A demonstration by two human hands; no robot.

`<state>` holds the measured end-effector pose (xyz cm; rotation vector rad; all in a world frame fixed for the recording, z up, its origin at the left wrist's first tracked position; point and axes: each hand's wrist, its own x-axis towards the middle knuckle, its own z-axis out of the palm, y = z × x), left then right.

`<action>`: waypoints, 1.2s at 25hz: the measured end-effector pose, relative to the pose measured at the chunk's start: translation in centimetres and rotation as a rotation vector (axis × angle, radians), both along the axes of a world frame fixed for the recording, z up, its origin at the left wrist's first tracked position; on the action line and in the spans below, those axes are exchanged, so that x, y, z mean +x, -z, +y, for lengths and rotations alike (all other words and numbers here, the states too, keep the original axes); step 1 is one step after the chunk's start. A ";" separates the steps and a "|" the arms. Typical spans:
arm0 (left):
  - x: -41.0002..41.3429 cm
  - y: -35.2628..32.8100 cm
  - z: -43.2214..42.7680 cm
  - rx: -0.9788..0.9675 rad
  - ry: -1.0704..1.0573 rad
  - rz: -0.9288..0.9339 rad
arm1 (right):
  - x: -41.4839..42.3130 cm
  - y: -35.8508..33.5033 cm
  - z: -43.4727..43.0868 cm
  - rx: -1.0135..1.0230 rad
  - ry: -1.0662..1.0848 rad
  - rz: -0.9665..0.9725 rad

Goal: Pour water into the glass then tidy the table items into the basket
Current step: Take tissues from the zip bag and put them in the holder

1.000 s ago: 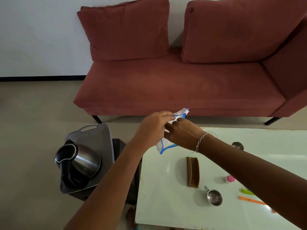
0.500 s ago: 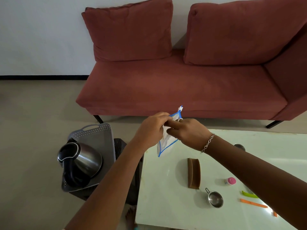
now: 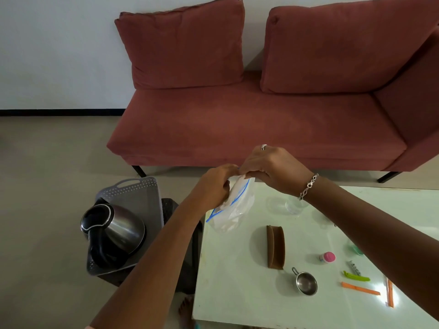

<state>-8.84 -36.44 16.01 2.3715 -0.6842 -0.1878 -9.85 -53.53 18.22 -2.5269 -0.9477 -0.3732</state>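
Your left hand (image 3: 215, 186) and your right hand (image 3: 273, 170) meet above the far left corner of the table (image 3: 237, 293), and both are pinched shut on the top edge of a clear plastic bag (image 3: 234, 207) with a blue zip line. The bag hangs down from your fingers, tilted toward the left, and something white shows inside it (what it is cannot be told). A bracelet (image 3: 308, 186) sits on your right wrist.

Behind your right forearm, the glass (image 3: 294, 206) stands on the table near its far edge, partly hidden by the wrist. Nearer to you on the table lie a brown wooden holder (image 3: 275, 250), a small steel cup (image 3: 305, 283) with a short handle just beside it, a pink-capped little bottle (image 3: 327, 257), a green clip (image 3: 356, 276) and an orange clip (image 3: 360, 288).

To the left of the table, well apart from your hands, a steel kettle (image 3: 114, 233) with a black handle rests on a grey tray (image 3: 140, 193), and the tray lies over a dark basket (image 3: 169, 205).
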 end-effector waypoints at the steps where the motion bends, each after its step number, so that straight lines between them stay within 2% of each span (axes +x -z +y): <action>1: 0.0 -0.1 0.1 0.004 0.011 0.006 | 0.0 -0.2 0.0 0.008 0.007 0.015; 3: 0.1 0.1 0.1 0.001 0.000 0.061 | -0.1 -0.8 0.0 0.018 0.015 0.027; 4: 0.1 0.1 0.1 0.028 -0.004 0.034 | -0.1 -1.2 0.0 0.023 0.015 0.014; 5: -0.1 -0.1 0.1 0.107 0.019 -0.085 | -0.1 -1.7 0.0 0.030 0.018 -0.009; 7: -0.2 -0.2 0.4 0.134 0.058 -0.112 | -0.1 -3.1 0.1 0.071 0.059 -0.030; 9: -0.6 -0.5 0.1 0.040 0.063 0.007 | -0.3 -5.1 -0.1 0.165 0.142 -0.015; 13: 0.0 0.4 0.3 0.031 -0.029 0.100 | 0.1 -8.5 -2.0 0.256 0.268 -0.126; 17: 0.2 0.7 0.8 -0.020 0.012 0.071 | 2.0 -9.3 -5.7 0.247 0.612 -0.242; 19: 0.3 0.3 0.9 -0.035 0.005 0.055 | 2.6 -8.9 -7.2 0.231 0.796 -0.226; 21: 0.2 -0.2 0.9 -0.049 0.005 0.025 | 2.9 -7.9 -7.9 0.164 0.869 -0.152; 23: 0.2 -0.4 0.9 -0.078 0.010 -0.007 | 2.7 -6.2 -7.5 0.064 0.800 -0.025; 28: 0.0 -0.2 0.8 -0.180 0.025 0.068 | 0.4 -1.6 -4.5 -0.047 0.369 0.344; 30: 0.0 0.1 0.6 -0.194 0.036 0.106 | 0.0 0.0 -3.5 -0.083 0.298 0.368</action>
